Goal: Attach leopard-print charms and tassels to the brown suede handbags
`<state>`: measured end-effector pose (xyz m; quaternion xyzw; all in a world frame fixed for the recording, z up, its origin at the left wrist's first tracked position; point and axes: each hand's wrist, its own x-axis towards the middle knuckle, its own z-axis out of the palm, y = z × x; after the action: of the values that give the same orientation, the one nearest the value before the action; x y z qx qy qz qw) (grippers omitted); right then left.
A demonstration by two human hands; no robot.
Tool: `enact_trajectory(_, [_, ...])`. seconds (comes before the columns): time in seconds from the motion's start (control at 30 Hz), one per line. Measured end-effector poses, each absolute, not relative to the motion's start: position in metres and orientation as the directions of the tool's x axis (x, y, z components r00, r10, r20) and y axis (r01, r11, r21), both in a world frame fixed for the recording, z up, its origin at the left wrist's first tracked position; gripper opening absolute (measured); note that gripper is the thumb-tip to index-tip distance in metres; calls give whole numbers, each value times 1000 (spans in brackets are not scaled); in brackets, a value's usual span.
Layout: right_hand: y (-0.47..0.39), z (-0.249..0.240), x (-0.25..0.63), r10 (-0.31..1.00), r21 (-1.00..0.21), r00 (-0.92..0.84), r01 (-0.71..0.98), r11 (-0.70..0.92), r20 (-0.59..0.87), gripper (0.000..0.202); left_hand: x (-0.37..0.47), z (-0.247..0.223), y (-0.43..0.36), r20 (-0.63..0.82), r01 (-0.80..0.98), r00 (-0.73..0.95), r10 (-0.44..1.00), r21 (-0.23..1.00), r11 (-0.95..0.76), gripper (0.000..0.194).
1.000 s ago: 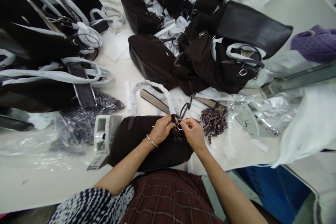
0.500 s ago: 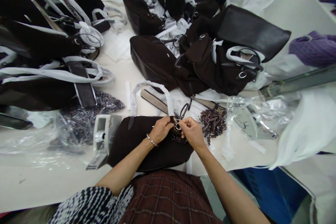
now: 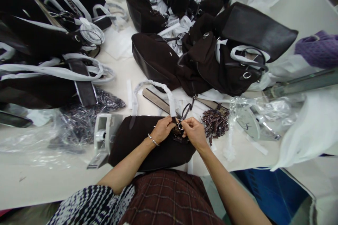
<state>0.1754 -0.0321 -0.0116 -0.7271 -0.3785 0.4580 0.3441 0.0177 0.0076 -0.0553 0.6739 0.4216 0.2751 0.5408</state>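
Observation:
A dark brown handbag [image 3: 153, 151] lies on the table right in front of me. Its handle [image 3: 153, 83] is wrapped in white paper and arches up from the far edge. My left hand [image 3: 163, 130] is closed at the lower right end of that handle, pinching the dark tab there. Opposite it, the fingertips of my right hand [image 3: 194, 132] pinch a small metal ring [image 3: 180, 125]. A thin dark strap loop [image 3: 187, 110] stands up just beyond the ring. Patterned brown trim partly shows beneath my fingers.
More dark bags [image 3: 155, 59] are heaped at the back, and others [image 3: 34, 88] lie at left. A grey tape dispenser [image 3: 104, 137] stands left of the handbag. Brown curled tassels [image 3: 216, 123] lie to the right, near a second dispenser [image 3: 248, 123]. Clear plastic [image 3: 39, 149] covers the left front.
The view has shifted slightly. Both hands stay at the ring and handle end, with hardly any visible movement.

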Motion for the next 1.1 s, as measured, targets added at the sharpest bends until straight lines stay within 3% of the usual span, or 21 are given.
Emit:
enact_trajectory(0.53, [-23,-8,171,914,-800,257,446,-401,-314,19,18,-63,1,-57,308,454,889,946,-97,21])
enact_trajectory(0.67, [-15,-10,174,860,-811,218,289,-508,-461,21,18,-61,6,-191,274,459,868,959,66,16])
enact_trajectory(0.87, [-15,-11,176,802,-807,140,27,-590,-581,26,19,-59,15,-368,144,522,769,927,346,25])
enact_trajectory(0.97, [-21,-10,183,751,-749,48,-137,-648,-659,31,21,-60,15,-401,114,493,772,910,400,25])
enact_trajectory(1.1, [-27,-10,188,716,-717,49,-109,-689,-696,26,22,-62,13,-398,142,473,786,915,377,23])
